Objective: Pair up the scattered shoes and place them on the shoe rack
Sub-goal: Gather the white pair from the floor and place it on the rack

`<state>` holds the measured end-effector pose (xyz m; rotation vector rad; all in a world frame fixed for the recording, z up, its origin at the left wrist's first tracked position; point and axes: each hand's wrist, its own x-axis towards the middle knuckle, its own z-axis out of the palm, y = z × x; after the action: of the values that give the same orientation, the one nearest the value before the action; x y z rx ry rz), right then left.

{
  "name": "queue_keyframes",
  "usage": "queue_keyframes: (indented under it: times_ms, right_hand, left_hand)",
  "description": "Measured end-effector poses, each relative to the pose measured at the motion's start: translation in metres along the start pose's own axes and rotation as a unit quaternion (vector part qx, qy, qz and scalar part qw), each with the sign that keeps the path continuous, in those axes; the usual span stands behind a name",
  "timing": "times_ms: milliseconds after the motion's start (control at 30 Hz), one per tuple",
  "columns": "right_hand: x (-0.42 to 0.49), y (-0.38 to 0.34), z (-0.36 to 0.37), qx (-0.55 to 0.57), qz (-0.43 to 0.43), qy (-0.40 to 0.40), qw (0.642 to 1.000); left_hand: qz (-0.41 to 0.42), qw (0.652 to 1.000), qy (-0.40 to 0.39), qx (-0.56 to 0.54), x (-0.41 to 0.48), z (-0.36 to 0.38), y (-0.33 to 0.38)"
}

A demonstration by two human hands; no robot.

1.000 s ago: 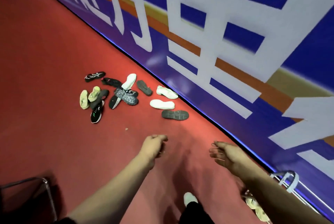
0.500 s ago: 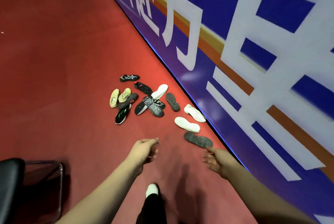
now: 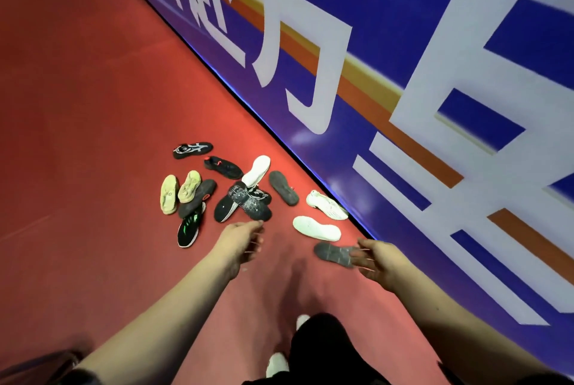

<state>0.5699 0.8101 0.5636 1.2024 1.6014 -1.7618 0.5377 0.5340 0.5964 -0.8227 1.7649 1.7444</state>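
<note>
From the head camera, a scatter of shoes lay on the red floor (image 3: 77, 105) beside a blue wall banner (image 3: 388, 43) with large white characters. At the far edge sat a black shoe with white stripes (image 3: 192, 150), and near it a plain black shoe (image 3: 223, 167). Two pale yellow shoes (image 3: 178, 192) lay side by side on the left, touching a dark grey shoe (image 3: 197, 198); below them was a black shoe with green marks (image 3: 189, 227). In the middle, a white shoe (image 3: 256, 170) leaned over a sole-up dark patterned shoe (image 3: 250, 203). Two more white shoes (image 3: 316, 227) lay close to the banner (one nearly at its base).

The left hand (image 3: 237, 243) hung over the floor, fingers loosely curled, holding nothing. The right hand (image 3: 377, 259) was spread, its fingertips at a sole-up grey shoe (image 3: 332, 252); whether they touched it could not be told.
</note>
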Motion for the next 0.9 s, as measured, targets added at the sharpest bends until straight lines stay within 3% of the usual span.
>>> queue_keyframes:
  times_ms: [467,767,900]
  right_hand:
    - [0.200,-0.112,0.109,0.083,0.082,0.001,0.993]
    - [0.307,-0.115,0.140,0.120,0.109,0.066,0.985]
    - [0.352,-0.096,0.152,0.116,0.116,0.106,0.981]
  left_hand:
    - [-0.015,0.994,-0.003,0.108,0.247,-0.007,0.128]
    - [-0.068,0.983,-0.043,0.167,0.406,0.004,0.106]
    - [-0.055,0.974,-0.064,0.212,0.461,0.004,0.088]
